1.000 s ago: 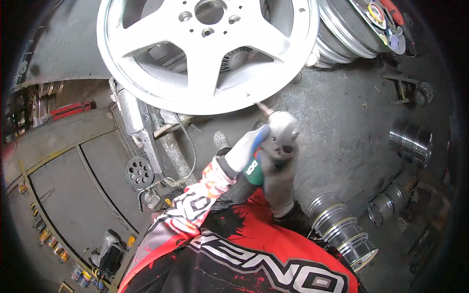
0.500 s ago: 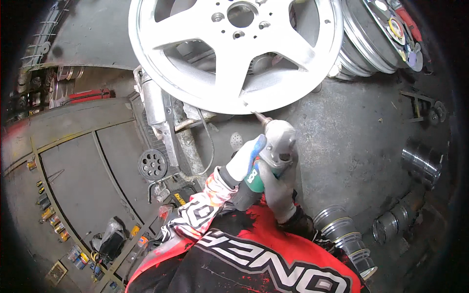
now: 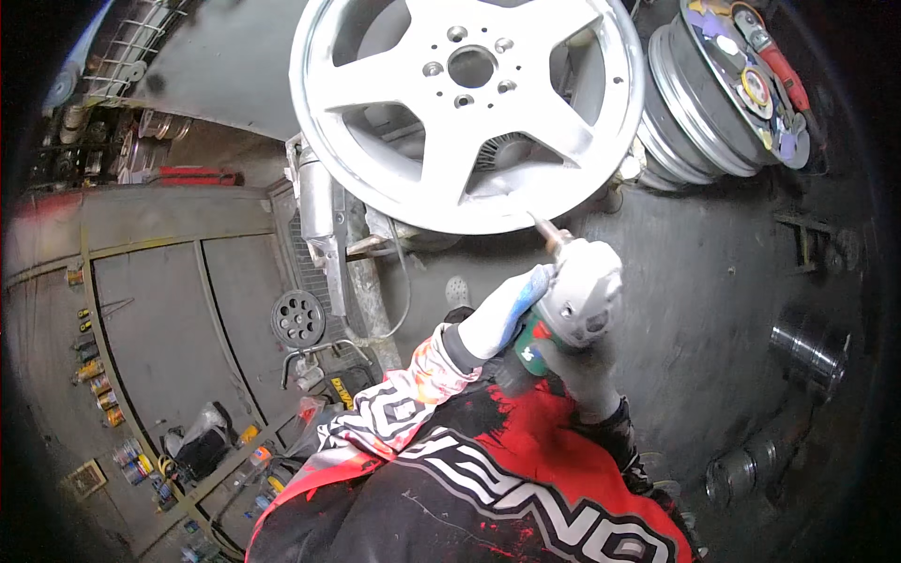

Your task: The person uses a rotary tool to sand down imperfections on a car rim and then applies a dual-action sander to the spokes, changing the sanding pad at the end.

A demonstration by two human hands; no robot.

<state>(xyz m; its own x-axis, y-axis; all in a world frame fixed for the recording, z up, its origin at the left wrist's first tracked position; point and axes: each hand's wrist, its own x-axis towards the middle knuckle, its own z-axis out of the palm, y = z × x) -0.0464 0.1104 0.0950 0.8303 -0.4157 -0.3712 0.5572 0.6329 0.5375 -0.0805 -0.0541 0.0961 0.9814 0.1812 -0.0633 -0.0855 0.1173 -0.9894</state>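
Observation:
A white-dusted, five-spoke wheel rim (image 3: 479,122) is raised in front of me, its face toward me. Both my hands hold a power grinder (image 3: 587,286) with a dusty white head, a green body and a thin pointed bit. The bit's tip meets or nearly meets the rim's near lower edge; contact is hard to tell. My left hand (image 3: 502,319), in a white and blue glove, is closed round the tool's left side with the thumb along the head. My right hand (image 3: 587,375), in a grey glove, grips the body from the right; its fingers are partly hidden.
A metal stand (image 3: 319,216) with a cylinder is under the rim's left side. At the far right, stacked rims (image 3: 694,103) carry sanding discs and a red grinder (image 3: 784,70). More rims (image 3: 809,347) lie on the right floor. Cans (image 3: 103,394) line the left.
The grinder and both hands have shifted right relative to the rim, so its tip is farther right along the near edge. The whole view has also shifted slightly.

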